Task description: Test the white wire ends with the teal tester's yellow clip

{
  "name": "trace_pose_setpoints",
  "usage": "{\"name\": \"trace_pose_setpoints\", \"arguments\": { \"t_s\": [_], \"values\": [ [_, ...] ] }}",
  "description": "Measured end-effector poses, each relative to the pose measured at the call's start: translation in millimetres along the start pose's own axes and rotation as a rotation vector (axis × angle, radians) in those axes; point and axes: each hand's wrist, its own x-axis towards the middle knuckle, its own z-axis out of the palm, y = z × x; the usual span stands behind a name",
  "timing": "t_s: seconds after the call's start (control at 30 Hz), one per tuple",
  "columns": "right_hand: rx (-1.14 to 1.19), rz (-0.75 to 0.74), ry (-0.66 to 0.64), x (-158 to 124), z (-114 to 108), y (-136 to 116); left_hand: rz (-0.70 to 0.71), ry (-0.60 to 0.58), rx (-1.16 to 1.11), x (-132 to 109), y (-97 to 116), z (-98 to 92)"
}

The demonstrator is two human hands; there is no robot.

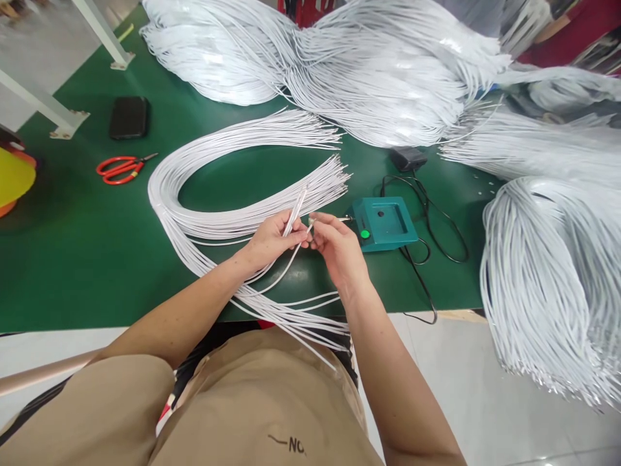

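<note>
My left hand (272, 241) is closed around a few thin white cables (295, 217), their ends pointing up and away. My right hand (337, 247) pinches the tip of a single white cable (310, 226) right beside the left fingers. Both hands hover over the green table (72, 259), just left of a small teal box (384, 223) with a lit green button and a metal pin on its left side. A looped bundle of white cables (204, 162) curves from the hands across the table; loose strands trail over the table's front edge onto my lap.
Large heaps of white cables (378, 71) fill the table's far side and hang off the right (548, 278). Red-handled scissors (121, 168) and a black phone (129, 117) lie at the left. A black cord (436, 226) and adapter (408, 157) run from the teal box. Another person's red sleeve shows at top right.
</note>
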Motion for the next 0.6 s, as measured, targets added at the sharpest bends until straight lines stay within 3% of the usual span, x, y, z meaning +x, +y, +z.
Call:
{"name": "trace_pose_setpoints", "arguments": {
  "t_s": [0.2,0.33,0.6],
  "values": [
    [-0.334,-0.176,-0.008,-1,-4,-12,-0.010,-0.033,-0.004,-2,0,0.6],
    [-0.298,-0.176,0.080,-1,-8,-9,0.002,-0.026,0.022,-1,1,-0.4],
    [-0.161,-0.048,0.053,2,-11,0,0.125,-0.106,0.117,0,0,-1.4]
  ]
}}
